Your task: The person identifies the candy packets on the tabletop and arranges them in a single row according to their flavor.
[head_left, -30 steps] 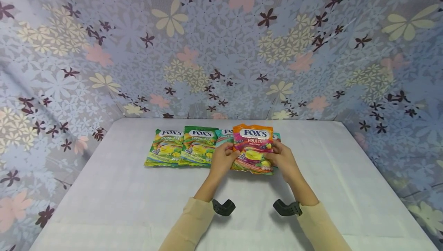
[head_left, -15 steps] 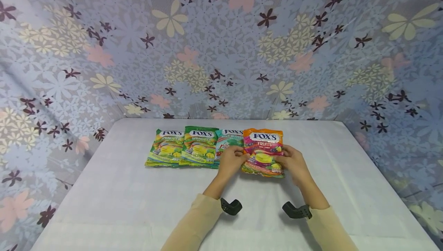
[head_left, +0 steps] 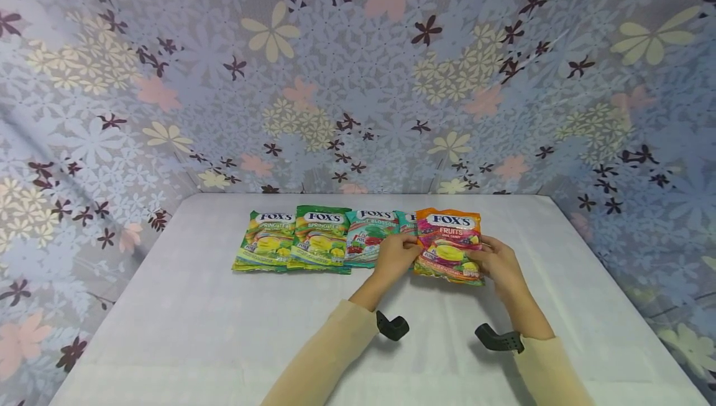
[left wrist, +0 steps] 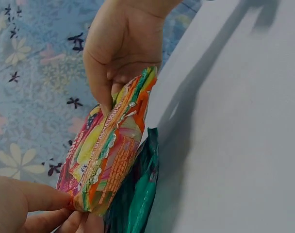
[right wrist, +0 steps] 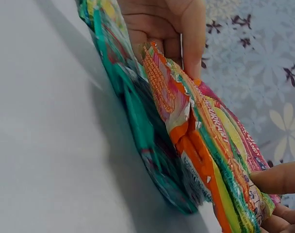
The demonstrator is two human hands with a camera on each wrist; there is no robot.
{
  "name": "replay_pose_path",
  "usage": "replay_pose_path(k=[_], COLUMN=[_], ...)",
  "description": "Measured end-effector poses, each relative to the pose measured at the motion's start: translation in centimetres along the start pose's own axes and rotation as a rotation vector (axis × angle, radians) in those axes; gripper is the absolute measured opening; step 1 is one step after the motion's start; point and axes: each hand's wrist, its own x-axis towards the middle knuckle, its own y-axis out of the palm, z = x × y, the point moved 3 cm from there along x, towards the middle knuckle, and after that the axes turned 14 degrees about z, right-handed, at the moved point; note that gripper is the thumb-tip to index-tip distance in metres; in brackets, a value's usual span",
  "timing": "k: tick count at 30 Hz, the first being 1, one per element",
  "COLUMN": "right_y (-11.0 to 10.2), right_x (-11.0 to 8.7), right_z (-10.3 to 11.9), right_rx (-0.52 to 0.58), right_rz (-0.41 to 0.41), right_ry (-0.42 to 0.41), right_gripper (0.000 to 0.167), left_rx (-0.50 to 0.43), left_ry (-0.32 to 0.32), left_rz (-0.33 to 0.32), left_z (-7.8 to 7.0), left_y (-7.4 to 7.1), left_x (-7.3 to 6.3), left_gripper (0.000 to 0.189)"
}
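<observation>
Between both hands is an orange-and-pink bag of fruit candy (head_left: 447,247), its printed front facing up. My left hand (head_left: 396,258) pinches its left edge, and my right hand (head_left: 500,264) grips the right edge. In both wrist views the candy bag (left wrist: 106,145) shows its crimped bottom seam, with thumbs on the front and fingers behind. Partly covered by it and the left hand lies a teal mint candy bag (head_left: 406,222). Another teal mint candy bag (head_left: 371,238) lies just left of that hand.
Two green spring tea candy bags, a left one (head_left: 265,241) and a right one (head_left: 319,238), continue the overlapping row leftward. All lie toward the back of a white-covered table (head_left: 224,337). A flowered cloth (head_left: 358,83) hangs behind and at the sides.
Both hands have carried the fruit candy bag to the right. More of the two teal bags now shows. The green bags have stayed in place.
</observation>
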Motion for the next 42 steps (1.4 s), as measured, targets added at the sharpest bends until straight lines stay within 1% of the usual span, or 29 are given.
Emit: replay_pose_path(k=[3,7,10,13,16,21,23,26,28,34,37,40,42], right_y=[-0.9,-2.0,-2.7,-3.4,-4.1,-5.3,-5.7,-6.2,-6.4,-6.7,-6.6,-6.4,-6.3], right_x=[0.1,0.1,0.1,0.1,0.3,0.4,0.4,0.5,0.6,1.0,1.3,1.4,1.5], right_z=[-0.4,-0.9,-1.2,-1.6,-2.0,-2.9,-3.2,-3.5,-3.7,-4.0,-4.0,-3.9,-3.8], right_rx=[0.017,0.031,0.034,0.041,0.044,0.044,0.041,0.025,0.020,0.027,0.019,0.008,-0.023], right_rz=[-0.019,-0.050,-0.072,-0.094,-0.125,-0.168,-0.169,-0.175,-0.185,-0.213,-0.233,-0.263,-0.285], right_ry=[-0.002,0.016,0.027,0.032,0.044,0.081,0.088,0.091,0.097,0.116,0.109,0.094,0.085], right_gripper=[0.066,0.066,0.066,0.066,0.065,0.065,0.065,0.065,0.065,0.063,0.061,0.058,0.056], left_rx=[0.004,-0.051,-0.092,-0.062,-0.009,0.072,0.073,0.048,0.025,0.043,0.055,0.056,0.050], left_ry=[0.017,0.009,-0.002,0.005,0.000,-0.008,-0.010,-0.005,-0.004,0.025,0.034,0.053,0.065], left_rz=[0.008,0.028,0.060,0.068,0.064,0.083,0.088,0.092,0.106,0.169,0.176,0.167,0.161], left_z=[-0.3,-0.5,-0.7,-1.0,-1.3,-2.0,-2.1,-2.0,-2.0,-2.0,-2.1,-1.9,-1.9], left_y=[0.6,1.5,2.2,3.0,3.8,5.1,5.5,5.8,6.1,6.5,6.6,6.6,6.6], left_x=[0.3,0.5,0.6,0.9,1.3,1.7,1.7,1.5,1.4,1.2,1.1,0.9,0.7], left_gripper=[0.021,0.020,0.021,0.023,0.025,0.029,0.029,0.029,0.028,0.023,0.021,0.019,0.017])
